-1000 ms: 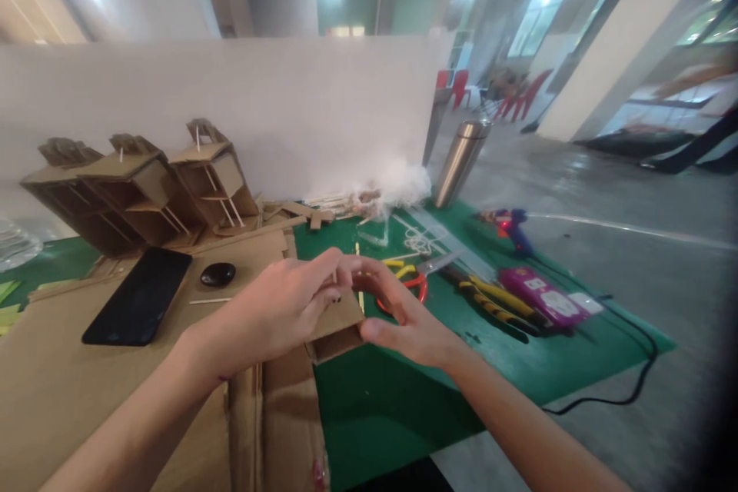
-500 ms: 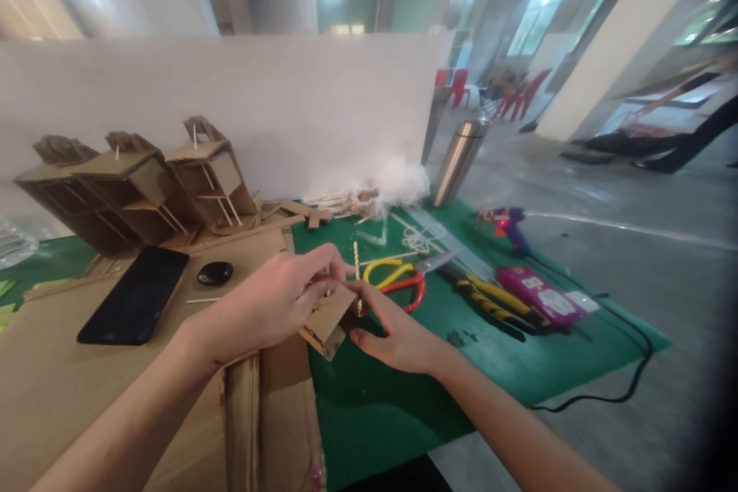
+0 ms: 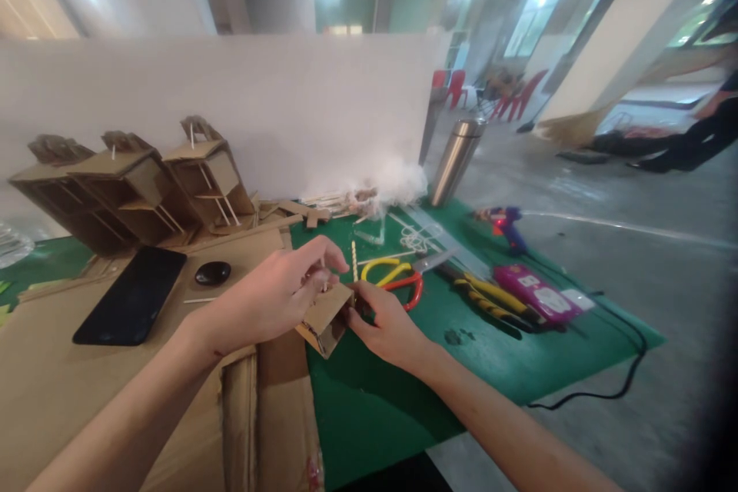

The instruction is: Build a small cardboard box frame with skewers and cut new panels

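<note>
A small open-ended cardboard box (image 3: 327, 309) is between my hands, at the border of the cardboard sheets and the green tabletop. My right hand (image 3: 387, 323) grips its right edge between thumb and fingers. Over the top of the box, my left hand (image 3: 291, 284) is closed with bent fingers; a tiny pale bit shows by the fingertips, too small to name. A yellowish twisted stick (image 3: 354, 260) stands up just behind the box. Scissors (image 3: 397, 274) with red and yellow handles lie close behind my right hand.
Three cardboard structures (image 3: 211, 184) stand at the back left. A phone (image 3: 131, 296) and a black mouse (image 3: 213, 272) lie on cardboard. To the right are pliers (image 3: 490, 304), a purple box (image 3: 536, 294), a glue gun (image 3: 503, 223) with a cord, and a steel flask (image 3: 458, 161).
My right hand's fingers have drawn in from a spread pose and closed on the box's edge. The left index finger has lifted slightly. In the background, a person with a broom has moved.
</note>
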{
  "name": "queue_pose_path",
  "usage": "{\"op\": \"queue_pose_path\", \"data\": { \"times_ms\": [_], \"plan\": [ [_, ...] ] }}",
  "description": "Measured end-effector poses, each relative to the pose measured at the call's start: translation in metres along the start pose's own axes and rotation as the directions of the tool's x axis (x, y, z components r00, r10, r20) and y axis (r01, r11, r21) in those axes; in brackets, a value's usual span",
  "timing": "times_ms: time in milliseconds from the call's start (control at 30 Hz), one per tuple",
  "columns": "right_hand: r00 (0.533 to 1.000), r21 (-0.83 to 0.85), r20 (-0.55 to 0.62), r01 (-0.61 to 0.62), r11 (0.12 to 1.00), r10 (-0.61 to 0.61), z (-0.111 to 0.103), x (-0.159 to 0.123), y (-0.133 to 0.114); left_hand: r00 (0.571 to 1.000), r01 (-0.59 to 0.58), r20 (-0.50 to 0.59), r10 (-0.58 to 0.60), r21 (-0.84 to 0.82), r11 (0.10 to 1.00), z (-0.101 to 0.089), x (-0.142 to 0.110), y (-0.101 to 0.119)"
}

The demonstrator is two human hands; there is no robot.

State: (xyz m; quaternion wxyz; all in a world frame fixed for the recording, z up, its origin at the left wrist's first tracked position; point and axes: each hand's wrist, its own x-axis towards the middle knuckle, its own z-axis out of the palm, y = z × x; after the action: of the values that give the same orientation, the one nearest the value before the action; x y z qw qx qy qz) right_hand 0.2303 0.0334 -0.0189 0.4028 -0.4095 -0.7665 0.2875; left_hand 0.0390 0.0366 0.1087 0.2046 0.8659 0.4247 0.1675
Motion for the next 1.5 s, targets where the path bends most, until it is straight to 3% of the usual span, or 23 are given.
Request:
{"op": "queue_pose_path", "data": {
  "times_ms": [200, 500, 733, 933, 1233, 1500],
  "plan": [
    [0.993, -0.079, -0.083, 0.081, 0.994, -0.088, 0.004, -0.001, 0.002, 0.999, -0.039, -0.012, 0.04, 0.048, 0.998, -0.002, 0.0, 0.007],
    [0.969, -0.135, -0.19, 0.131, 0.982, -0.156, 0.012, -0.001, -0.001, 1.0, 0.025, -0.012, -0.023, 0.301, 0.953, -0.006, -0.011, 0.011],
    [0.952, -0.158, -0.246, 0.146, 0.977, -0.182, 0.016, -0.001, -0.006, 0.984, 0.179, -0.079, -0.161, 0.427, 0.886, 0.0, -0.009, 0.025],
    [0.931, -0.176, -0.292, 0.175, 0.969, -0.221, 0.016, 0.002, -0.009, 0.969, 0.245, -0.109, -0.22, 0.479, 0.843, 0.003, -0.008, 0.027],
    [0.893, -0.221, -0.345, 0.221, 0.95, -0.288, 0.011, 0.007, -0.018, 0.978, 0.206, -0.135, -0.161, 0.458, 0.865, 0.006, -0.008, 0.027],
    [0.874, -0.266, -0.361, 0.239, 0.934, -0.326, 0.003, 0.013, -0.03, 0.987, 0.075, -0.164, -0.001, 0.449, 0.89, 0.006, -0.014, 0.026]
  ]
}}
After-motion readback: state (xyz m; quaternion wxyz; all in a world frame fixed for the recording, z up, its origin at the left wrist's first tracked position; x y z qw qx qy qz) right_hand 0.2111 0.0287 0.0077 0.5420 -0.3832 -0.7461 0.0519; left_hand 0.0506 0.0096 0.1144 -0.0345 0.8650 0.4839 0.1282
